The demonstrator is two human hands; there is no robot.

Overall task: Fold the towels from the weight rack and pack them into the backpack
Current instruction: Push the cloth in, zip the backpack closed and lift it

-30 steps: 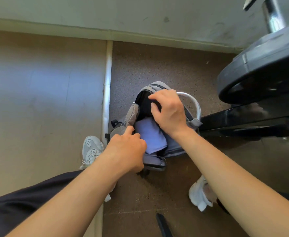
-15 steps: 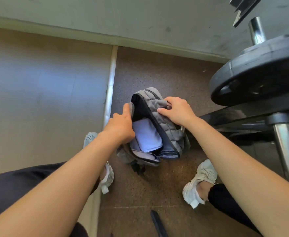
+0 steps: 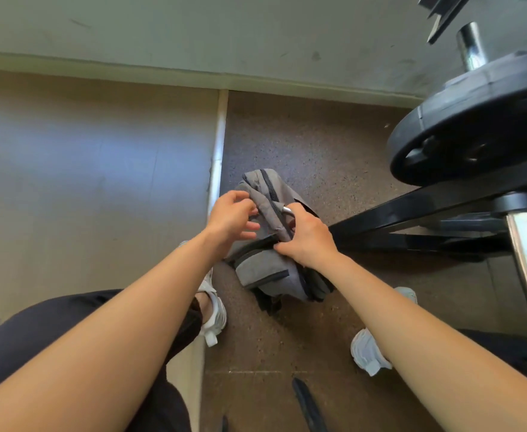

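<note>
Backpack (image 3: 265,272): grey, on the speckled floor (image 3: 287,135), just beside the black rack frame (image 3: 411,219); flap folded over the mouth.
Towels: none in view; presumably inside, cannot confirm.
Left hand (image 3: 232,215): thumb and forefinger appear to pinch the flap's edge; other fingers loose and apart.
Right hand (image 3: 310,240): fingers curled, clamped on the top edge by the metal loop (image 3: 288,210).
Risk 1: a weak left pinch lets the flap spring open.
Risk 2: cloth catches in the zip if it closes over a bulge.
Risk 3: an uneven pull tips the backpack toward the frame.
</note>
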